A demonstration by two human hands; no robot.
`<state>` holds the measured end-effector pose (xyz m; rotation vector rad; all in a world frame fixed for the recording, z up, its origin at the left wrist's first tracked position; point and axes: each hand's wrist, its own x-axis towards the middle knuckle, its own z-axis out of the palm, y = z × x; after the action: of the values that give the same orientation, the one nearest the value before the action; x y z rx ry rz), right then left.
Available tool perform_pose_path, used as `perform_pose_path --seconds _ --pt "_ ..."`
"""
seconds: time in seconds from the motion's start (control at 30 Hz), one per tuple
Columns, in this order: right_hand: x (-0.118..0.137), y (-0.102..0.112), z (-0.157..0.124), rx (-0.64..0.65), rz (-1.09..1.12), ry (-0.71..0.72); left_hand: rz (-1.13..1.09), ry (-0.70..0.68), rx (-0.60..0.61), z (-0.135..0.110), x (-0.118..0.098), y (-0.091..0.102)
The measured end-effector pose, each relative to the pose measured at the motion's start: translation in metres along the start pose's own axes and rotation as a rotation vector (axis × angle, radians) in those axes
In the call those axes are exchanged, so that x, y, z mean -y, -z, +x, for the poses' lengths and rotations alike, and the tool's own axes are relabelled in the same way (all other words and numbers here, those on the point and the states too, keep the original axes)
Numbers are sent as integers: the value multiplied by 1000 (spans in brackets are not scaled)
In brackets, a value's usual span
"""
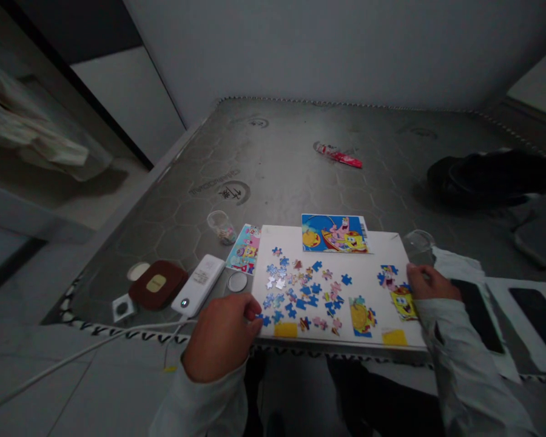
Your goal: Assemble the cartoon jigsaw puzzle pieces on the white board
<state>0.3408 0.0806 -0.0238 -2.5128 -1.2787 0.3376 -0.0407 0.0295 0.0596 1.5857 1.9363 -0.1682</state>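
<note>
A white board (318, 338) lies before me with loose puzzle pieces (312, 288) spread over its left and middle. My left hand (227, 331) is closed at the board's left edge, fingers curled against it beside some blue pieces. At the opposite edge, my right hand (430, 284) is closed on the board's side. Near it sits a joined cluster of pieces (403, 302) showing a yellow cartoon sponge. Another joined section (361, 317) shows a burger. A cartoon picture card (334, 233) rests across the board's top edge. Two yellow patches (286, 329) mark the lower edge.
Left of the board are a pink-blue cartoon card (244, 250), clear cup (221, 227), round lid (237, 281), white power bank (199, 285) with cable, and brown case (158, 284). Phones (477, 312) lie right. Farther back are a red wrapper (339, 155) and dark bag (491, 176).
</note>
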Motion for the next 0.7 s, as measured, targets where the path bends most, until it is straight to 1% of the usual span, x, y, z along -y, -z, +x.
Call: perform_pose_path --seconds 0.13,0.27,0.4,0.53,0.7 --pt "-1 0 1 7 -15 -5 21 -5 -8 0 0 0" --pt "-3 -1 2 6 -23 -3 44 37 -3 -1 -1 2" --pt "-3 -2 1 -11 -24 -7 50 34 5 -2 -1 2" --pt "-1 -1 0 -9 -15 -9 52 21 -13 -3 -1 2" --pt "-1 0 2 3 -28 -3 62 47 -16 -4 -1 3"
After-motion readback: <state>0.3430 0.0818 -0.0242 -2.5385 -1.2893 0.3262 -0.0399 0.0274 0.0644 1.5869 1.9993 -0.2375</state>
